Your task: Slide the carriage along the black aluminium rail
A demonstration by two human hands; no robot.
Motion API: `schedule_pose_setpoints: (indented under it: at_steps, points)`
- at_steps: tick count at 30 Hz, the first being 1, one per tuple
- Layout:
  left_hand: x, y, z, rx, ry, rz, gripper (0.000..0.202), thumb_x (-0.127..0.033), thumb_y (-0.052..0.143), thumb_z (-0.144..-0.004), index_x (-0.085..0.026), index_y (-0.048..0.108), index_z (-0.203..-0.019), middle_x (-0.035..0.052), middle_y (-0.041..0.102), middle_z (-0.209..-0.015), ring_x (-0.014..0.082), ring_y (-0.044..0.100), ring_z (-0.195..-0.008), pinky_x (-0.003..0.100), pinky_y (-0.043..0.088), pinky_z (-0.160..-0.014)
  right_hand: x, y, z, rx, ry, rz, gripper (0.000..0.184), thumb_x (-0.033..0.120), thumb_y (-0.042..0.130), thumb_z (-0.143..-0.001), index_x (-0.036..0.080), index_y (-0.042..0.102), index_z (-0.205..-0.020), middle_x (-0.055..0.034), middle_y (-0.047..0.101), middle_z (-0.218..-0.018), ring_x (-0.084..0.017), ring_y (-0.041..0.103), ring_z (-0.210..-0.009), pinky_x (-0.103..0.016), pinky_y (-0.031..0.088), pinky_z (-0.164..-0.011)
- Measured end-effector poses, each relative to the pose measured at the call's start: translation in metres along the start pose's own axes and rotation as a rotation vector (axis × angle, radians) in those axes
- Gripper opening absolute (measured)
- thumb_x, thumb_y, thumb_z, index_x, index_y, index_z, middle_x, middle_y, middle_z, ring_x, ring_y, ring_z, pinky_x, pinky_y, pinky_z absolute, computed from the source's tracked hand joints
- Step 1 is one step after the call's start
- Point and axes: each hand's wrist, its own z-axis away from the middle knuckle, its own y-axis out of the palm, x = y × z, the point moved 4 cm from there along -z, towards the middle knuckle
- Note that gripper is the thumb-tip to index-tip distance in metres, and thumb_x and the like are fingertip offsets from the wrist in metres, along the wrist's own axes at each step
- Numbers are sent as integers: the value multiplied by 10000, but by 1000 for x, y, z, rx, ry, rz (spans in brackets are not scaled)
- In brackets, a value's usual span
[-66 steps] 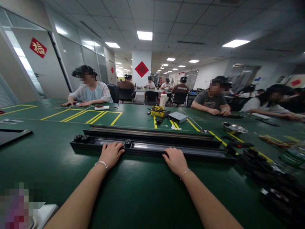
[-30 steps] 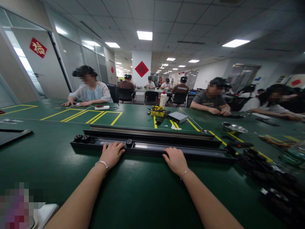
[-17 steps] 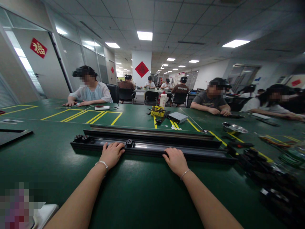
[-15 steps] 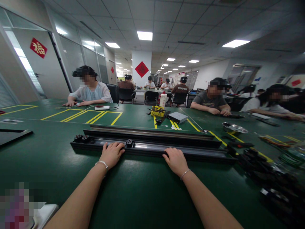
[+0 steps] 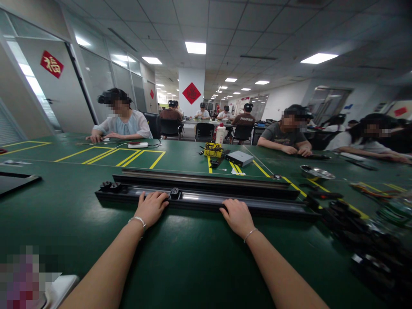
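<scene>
A long black power track (image 5: 206, 201) lies crosswise on the green table before me, with round black socket modules (image 5: 174, 193) seated in its channel. My left hand (image 5: 151, 209) grips its near edge, fingers curled over the rim just left of the middle module. Farther right along the same edge, my right hand (image 5: 237, 216) holds on with bent fingers. More modules (image 5: 110, 186) sit at the track's left end. Directly behind lies a second long black rail (image 5: 206, 179). My fingertips are partly hidden inside the channel.
Black parts (image 5: 357, 227) are heaped at the right, beside a clear plastic bottle (image 5: 395, 212). A metal bowl (image 5: 317, 172), a grey box (image 5: 240, 158) and a yellow box with cables (image 5: 213, 149) stand farther back. Co-workers sit across the table. A black flat piece (image 5: 19, 182) lies left.
Both my hands and the track stay where they were. The black flat piece at the left has shifted slightly leftward. The hands of the co-worker at the far left have moved a little.
</scene>
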Motion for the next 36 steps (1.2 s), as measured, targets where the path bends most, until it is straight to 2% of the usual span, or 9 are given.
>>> schedule_pose_setpoints:
  at_steps: [8,36]
  points:
    - [0,0,1,-13,10,-9,335,-397,318,-831,-291,526,-1071,34,568,-1084,225,473,-1050,522,151,-979,0,1,0,-21,-4,-13,238,382,365,-853,227,538,-907,-26,589,-879,-175,484,-842,-293,275,-699]
    - [0,1,0,-8,5,10,329,-394,309,-835,-302,527,-1064,32,566,-1103,227,462,-1056,543,132,-978,1,-1,1,-10,-6,-16,262,380,345,-860,218,545,-915,-42,590,-884,-173,485,-840,-292,277,-703]
